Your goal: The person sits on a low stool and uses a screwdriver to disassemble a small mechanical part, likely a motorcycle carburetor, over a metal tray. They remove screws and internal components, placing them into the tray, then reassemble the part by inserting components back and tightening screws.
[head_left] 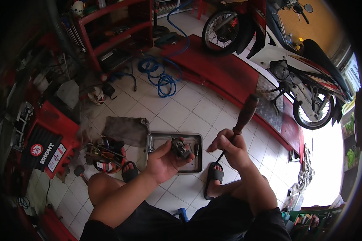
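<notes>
My left hand (161, 162) is closed around a small, dark, carburetor-like metal part (180, 148), held above a shallow metal tray (175, 173). In my right hand (234, 152) is a screwdriver (247, 111). Its dark reddish-brown handle points up and away from me, and its thin shaft runs down past my fingers toward my right foot. The screwdriver is apart from the metal part. A small slim object (196, 150), too small to name, lies inside the tray near its right wall.
A grey cloth (125, 130) lies left of the tray, near a bin of tools (108, 157). A red machine (52, 138) stands at left. Beyond are a coiled blue hose (165, 82) and a red lift platform (213, 66) bearing a motorcycle (285, 60). A chain (305, 170) lies at right.
</notes>
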The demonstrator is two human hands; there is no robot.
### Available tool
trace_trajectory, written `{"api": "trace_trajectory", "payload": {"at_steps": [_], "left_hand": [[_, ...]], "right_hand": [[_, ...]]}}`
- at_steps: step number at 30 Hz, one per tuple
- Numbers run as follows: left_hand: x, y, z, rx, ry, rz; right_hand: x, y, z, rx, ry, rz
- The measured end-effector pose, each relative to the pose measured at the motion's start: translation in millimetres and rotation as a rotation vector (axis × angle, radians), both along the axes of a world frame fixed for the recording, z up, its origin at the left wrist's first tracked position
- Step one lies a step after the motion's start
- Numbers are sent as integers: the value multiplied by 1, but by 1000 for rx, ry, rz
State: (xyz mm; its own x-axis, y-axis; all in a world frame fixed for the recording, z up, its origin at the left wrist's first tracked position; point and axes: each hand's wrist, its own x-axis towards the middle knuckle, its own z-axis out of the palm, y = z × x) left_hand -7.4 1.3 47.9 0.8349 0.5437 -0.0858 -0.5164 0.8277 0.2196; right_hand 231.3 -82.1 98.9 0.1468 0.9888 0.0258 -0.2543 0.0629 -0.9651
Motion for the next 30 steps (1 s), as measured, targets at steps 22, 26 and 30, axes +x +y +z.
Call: {"api": "trace_trajectory", "payload": {"at_steps": [22,26,30], "left_hand": [[3,-1,-17,63,189,58],[8,-6,-19,90,162,16],[9,-10,-20,115,156,-2]], "right_hand": [[0,-42,57,654,-104,-263],[-4,-42,54,659,-78,-193],[-10,-40,51,634,-95,-188]]}}
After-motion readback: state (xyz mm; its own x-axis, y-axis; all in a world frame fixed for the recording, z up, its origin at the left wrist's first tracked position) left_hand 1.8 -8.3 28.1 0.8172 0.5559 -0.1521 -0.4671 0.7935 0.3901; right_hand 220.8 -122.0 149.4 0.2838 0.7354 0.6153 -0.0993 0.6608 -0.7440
